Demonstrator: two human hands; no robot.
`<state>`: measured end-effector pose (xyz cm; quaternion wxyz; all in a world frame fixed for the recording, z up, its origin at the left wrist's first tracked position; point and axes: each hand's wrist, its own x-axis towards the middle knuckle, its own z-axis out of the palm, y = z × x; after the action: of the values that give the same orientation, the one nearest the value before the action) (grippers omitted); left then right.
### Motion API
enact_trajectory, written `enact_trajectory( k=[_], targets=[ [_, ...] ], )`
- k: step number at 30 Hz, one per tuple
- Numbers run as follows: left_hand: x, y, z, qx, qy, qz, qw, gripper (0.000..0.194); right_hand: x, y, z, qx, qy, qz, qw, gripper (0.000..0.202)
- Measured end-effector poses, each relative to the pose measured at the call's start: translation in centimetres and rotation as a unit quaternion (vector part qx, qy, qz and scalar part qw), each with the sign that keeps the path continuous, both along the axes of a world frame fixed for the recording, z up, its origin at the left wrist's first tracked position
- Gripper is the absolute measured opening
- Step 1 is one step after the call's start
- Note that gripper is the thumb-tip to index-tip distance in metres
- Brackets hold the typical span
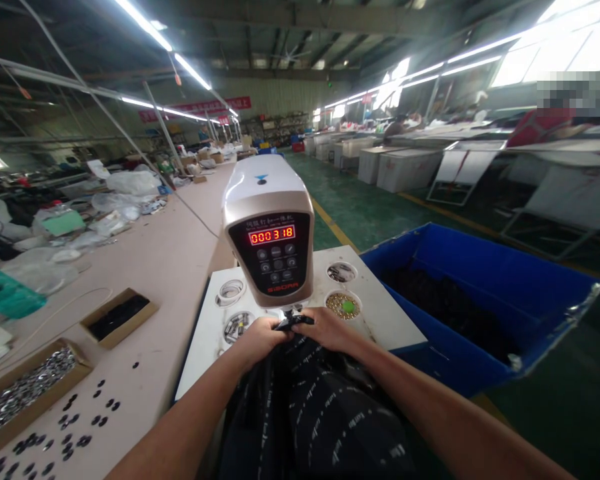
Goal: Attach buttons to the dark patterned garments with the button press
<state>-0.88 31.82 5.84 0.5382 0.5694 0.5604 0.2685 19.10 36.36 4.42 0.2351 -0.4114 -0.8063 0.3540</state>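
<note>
Both my hands hold a black fabric piece (350, 413) with white printed lettering; its bulk hangs down toward me. My left hand (260, 339) pinches the upper edge from the left. From the right, my right hand (326, 328) grips the same edge. The held edge sits right under the head of a white and gold snap-fastening machine (270, 233), whose red display reads 000318. Exactly what lies between the fingertips is too small to make out. Round wells in the white machine table (200, 360) hold small metal parts, among them gold-coloured pieces (337, 305) around a green spot.
A blue bin (480, 267) with dark fabric stands at right. On the long table (180, 267) at left are a carton of silvery metal parts (30, 387), a smaller carton (120, 319) with black content, scattered black discs (70, 437) and plastic bags. A blurred person is far right.
</note>
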Motion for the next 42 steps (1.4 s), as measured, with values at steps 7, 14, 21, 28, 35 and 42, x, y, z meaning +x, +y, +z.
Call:
enact_trajectory(
  k=[7, 14, 21, 28, 35, 42],
  targets=[
    [-0.4, 1.2, -0.5, -0.013, -0.002, 0.016, 1.0, 0.033, -0.7, 0.9, 0.4, -0.036, 0.005, -0.021, 0.999, 0.019],
    [-1.0, 1.8, -0.7, -0.03, -0.021, 0.023, 0.999, 0.033, -1.1, 1.6, -0.1, -0.054, 0.016, -0.006, 0.998, 0.021],
    [-1.2, 2.5, -1.0, -0.062, -0.036, 0.02, 0.997, 0.033, -0.4, 1.9, 0.1, -0.079, 0.031, 0.014, 0.996, 0.024],
    [-1.2, 2.5, -1.3, -0.08, -0.055, 0.024, 0.995, 0.036, 0.2, 1.8, 0.2, -0.079, 0.053, 0.029, 0.995, 0.03],
    [-1.2, 2.1, -1.2, -0.082, -0.056, 0.035, 0.994, 0.04, -0.6, 1.9, -1.6, -0.052, 0.054, -0.01, 0.997, 0.021],
    [-1.4, 1.4, -2.1, -0.049, -0.062, 0.075, 0.994, 0.045, -0.4, 1.8, -1.3, -0.053, 0.059, -0.014, 0.997, 0.018]
  ],
)
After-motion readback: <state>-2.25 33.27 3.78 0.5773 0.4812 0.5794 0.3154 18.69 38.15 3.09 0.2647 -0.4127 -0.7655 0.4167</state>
